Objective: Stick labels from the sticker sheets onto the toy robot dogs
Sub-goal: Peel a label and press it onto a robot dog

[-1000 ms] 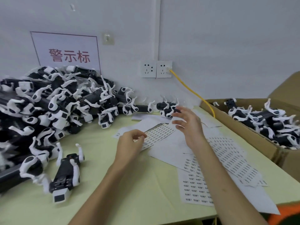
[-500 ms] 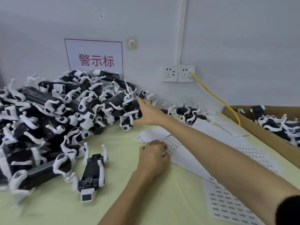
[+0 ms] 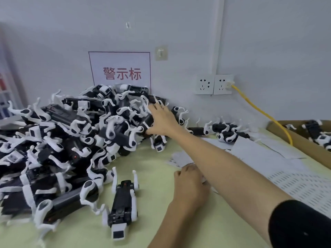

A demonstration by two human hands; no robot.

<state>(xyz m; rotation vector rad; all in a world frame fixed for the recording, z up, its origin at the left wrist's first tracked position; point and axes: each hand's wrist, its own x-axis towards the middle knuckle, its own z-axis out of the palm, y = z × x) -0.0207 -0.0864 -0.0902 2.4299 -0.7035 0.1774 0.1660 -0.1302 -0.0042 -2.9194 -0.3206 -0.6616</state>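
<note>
Looks like a small factory assembly or packing bench. Heaped along a plain white wall, a big pile of identical black-and-white plastic toy robot dogs [image 3: 71, 140]; more in an open brown cardboard carton [image 3: 302, 140]. White printed label sheets [image 3: 295, 181] spread over a pale green tabletop [image 3: 157, 176]. Above, a white red-lettered Chinese wall sign [image 3: 121, 70].

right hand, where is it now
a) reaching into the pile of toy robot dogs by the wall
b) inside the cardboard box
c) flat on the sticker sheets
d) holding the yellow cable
a: the right hand is stretched out to the pile of toy robot dogs under the wall sign, its fingers around a black dog body at the pile's edge, while the left hand rests near the sticker sheets.
</note>
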